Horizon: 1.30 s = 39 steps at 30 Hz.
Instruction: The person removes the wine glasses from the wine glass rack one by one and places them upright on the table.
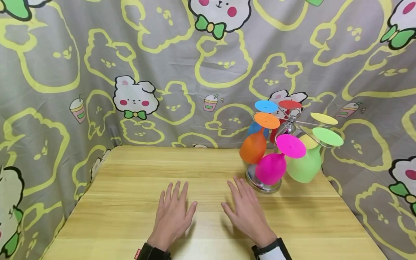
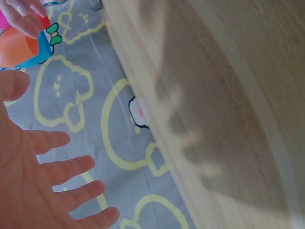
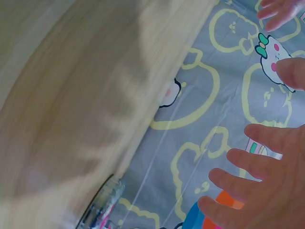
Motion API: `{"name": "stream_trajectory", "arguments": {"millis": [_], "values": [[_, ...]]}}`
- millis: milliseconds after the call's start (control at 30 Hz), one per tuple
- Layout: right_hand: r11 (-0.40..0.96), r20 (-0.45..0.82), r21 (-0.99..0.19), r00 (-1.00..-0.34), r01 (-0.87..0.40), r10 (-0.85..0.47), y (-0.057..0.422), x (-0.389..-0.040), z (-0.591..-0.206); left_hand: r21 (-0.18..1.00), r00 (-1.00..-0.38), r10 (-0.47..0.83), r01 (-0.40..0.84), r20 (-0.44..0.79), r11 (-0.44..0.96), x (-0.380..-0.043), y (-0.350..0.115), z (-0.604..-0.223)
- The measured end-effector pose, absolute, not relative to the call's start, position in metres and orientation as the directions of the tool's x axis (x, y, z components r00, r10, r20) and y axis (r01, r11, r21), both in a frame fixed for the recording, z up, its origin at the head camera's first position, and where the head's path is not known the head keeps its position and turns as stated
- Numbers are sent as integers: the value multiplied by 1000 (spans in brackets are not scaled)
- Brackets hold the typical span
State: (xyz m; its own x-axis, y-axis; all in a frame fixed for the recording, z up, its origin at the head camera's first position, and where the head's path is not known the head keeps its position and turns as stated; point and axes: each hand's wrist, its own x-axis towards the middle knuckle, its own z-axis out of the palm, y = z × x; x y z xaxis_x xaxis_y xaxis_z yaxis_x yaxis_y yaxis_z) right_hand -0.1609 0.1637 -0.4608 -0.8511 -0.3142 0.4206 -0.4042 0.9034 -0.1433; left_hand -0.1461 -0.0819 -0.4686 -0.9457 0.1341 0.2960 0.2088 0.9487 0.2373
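Observation:
My left hand (image 1: 173, 216) hovers palm down over the wooden table (image 1: 130, 195), fingers straight and spread, holding nothing. Level with it, my right hand (image 1: 247, 211) is likewise spread and holds nothing; its fingertips come near the round chrome base (image 1: 264, 188) of a metal rack. Several colored goblets hang upside down on that rack, among them a magenta goblet (image 1: 271, 169), an orange goblet (image 1: 252, 148) and a light green goblet (image 1: 304, 164). Blue, red and yellow ones hang behind, partly hidden. Both wrist views show bare, extended fingers, with orange and blue goblets beyond.
A grey curtain (image 1: 182, 65) printed with yellow outlines and white cartoon animals hangs behind the table and along both sides. The rack stands at the table's back right, its goblets jutting out around the pole. Each wrist wears a black strap (image 1: 152, 252).

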Motion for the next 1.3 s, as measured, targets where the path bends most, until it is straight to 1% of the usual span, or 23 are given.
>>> {"name": "stream_trajectory", "arguments": {"millis": [200, 467, 567, 700, 833, 933, 1000, 1133, 1300], "values": [[880, 467, -164, -821, -446, -329, 177, -147, -439, 221, -946, 144, 213, 290, 952, -145, -82, -470], [856, 562, -211, -775, -473, -290, 197, -125, -389, 221, -941, 148, 221, 303, 950, -146, -83, -471], [835, 643, -213, -716, -507, -271, 205, -119, -368, 223, -942, 151, 223, 300, 949, -146, -83, -472], [799, 780, -186, -581, -572, -234, 213, -114, -342, 223, -942, 155, 227, 299, 948, -145, -81, -472], [801, 860, -140, -472, -582, -193, 224, -119, -323, 225, -943, 157, 228, 295, 947, -144, -80, -471], [829, 878, -92, -438, -551, -194, 235, -129, -314, 224, -940, 159, 232, 301, 946, -143, -79, -470], [848, 876, -65, -436, -526, -204, 243, -136, -311, 224, -939, 162, 235, 305, 946, -143, -78, -469], [866, 852, -27, -465, -498, -241, 258, -150, -308, 233, -938, 166, 242, 303, 942, -142, -77, -469], [866, 823, 1, -492, -500, -285, 268, -164, -310, 240, -939, 167, 244, 301, 939, -138, -77, -470]]}}
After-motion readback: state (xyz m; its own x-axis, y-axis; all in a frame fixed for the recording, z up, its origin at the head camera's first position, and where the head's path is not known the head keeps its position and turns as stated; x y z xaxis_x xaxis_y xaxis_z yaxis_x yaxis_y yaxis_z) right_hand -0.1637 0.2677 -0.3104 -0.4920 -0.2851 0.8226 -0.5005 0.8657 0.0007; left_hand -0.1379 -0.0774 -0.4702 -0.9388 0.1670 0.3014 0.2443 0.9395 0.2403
